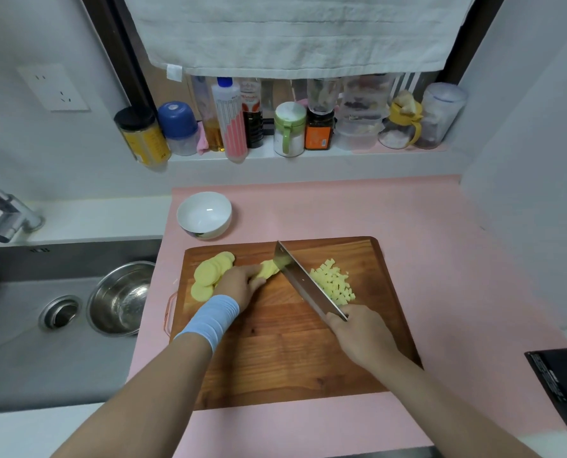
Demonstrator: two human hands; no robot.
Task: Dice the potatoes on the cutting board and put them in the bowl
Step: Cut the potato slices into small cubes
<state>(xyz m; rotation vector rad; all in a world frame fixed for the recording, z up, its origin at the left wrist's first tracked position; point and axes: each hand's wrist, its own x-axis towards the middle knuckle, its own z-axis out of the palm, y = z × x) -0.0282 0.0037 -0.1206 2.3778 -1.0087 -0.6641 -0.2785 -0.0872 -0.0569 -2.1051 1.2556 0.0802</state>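
Both grips closed – left (pixel 242 285) on potato strips (pixel 268 269), right (pixel 361 335) on cleaver (pixel 305 282) – bowl (pixel 204 214) behind board (pixel 275 342)

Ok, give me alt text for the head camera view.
Right hand slices a cleaver through potato strips held by the left hand on a wooden cutting board, diced potato beside it; white bowl empty.

Steel basin (pixel 120 298) in sink (pixel 17 358), jars (pixel 288 128) behind.
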